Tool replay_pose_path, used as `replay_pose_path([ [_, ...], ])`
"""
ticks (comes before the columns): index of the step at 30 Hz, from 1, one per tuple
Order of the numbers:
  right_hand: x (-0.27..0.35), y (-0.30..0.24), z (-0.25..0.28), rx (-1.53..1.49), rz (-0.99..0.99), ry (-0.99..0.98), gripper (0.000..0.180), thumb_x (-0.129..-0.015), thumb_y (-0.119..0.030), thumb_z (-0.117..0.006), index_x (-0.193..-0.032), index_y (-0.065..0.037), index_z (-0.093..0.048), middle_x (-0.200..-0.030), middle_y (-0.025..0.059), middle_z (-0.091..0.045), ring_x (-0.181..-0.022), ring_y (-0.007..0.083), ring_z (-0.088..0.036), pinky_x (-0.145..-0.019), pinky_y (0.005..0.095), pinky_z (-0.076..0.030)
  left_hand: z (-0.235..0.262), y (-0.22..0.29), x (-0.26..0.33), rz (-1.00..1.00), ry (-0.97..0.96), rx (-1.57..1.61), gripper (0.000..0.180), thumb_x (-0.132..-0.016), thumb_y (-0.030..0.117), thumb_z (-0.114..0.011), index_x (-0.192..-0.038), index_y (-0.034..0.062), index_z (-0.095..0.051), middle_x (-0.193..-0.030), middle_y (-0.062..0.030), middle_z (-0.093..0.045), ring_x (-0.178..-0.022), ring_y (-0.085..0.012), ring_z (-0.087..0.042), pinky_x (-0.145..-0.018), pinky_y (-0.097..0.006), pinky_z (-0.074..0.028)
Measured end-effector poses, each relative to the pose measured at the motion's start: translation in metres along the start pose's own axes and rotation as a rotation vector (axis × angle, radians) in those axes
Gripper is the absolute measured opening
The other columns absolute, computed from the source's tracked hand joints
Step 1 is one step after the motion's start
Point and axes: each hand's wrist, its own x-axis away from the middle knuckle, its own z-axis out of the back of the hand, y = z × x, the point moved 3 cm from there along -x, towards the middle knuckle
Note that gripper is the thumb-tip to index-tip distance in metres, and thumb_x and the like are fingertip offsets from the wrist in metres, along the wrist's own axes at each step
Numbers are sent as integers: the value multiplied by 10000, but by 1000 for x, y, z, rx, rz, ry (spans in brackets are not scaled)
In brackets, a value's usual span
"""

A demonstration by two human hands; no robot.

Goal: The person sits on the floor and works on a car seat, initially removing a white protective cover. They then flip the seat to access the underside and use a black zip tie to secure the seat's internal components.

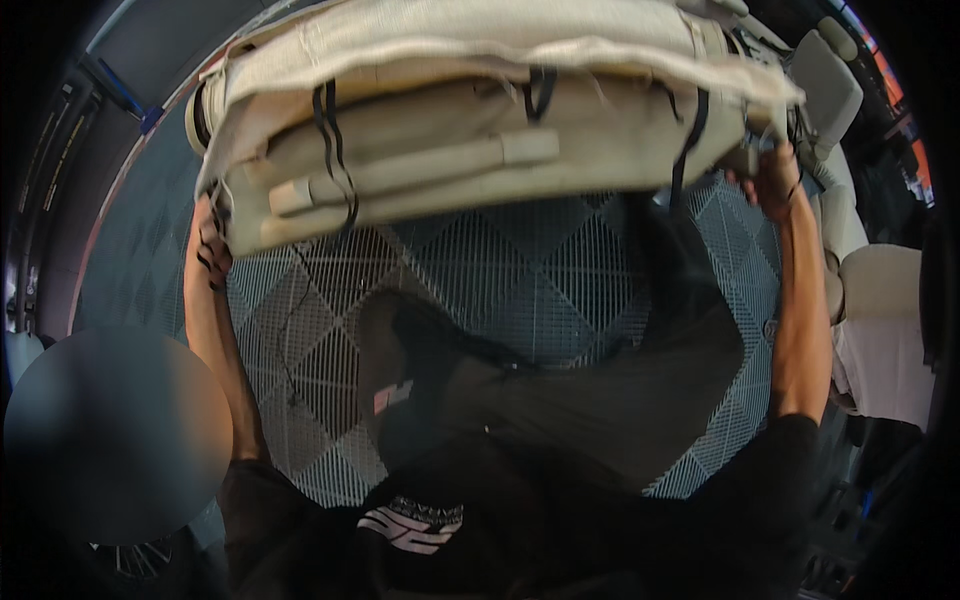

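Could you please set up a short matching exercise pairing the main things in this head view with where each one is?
Things:
1. beige cushion
2. left hand
3. right hand
4. grid floor

Places:
A. grips the cushion's end at the picture's right
B. lies below the raised cushion
C. held up across the top of the picture, black straps around it
D. grips the cushion's end at the picture's left

Pairs: 1-C, 2-D, 3-A, 4-B

Grey lattice-tiled floor point(520, 270) below; pale upholstered seats point(880, 300) lined along its right edge; dark wall point(60, 180) at left.
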Motion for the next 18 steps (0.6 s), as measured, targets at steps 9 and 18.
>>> replay_pose_path([
  [9,-12,-28,-45,-171,96,266,943,-874,-788,-333,-1153,81,-568,-843,172,-685,-579,132,-654,-491,215,-562,-62,63,-11,204,68,-136,657,-962,591,-334,-1454,160,-405,-1367,-129,-548,-1152,-284,-602,-907,-488,-519],
  [18,-32,-36,-51,13,425,462,623,-860,-495,-690,-1139,59,-629,-801,157,-715,-654,195,-717,-615,293,-589,-68,70,-56,388,194,-390,1004,-689,887,-442,-1423,203,-488,-1297,-194,-598,-1148,-409,-576,-916,-672,-381],
])
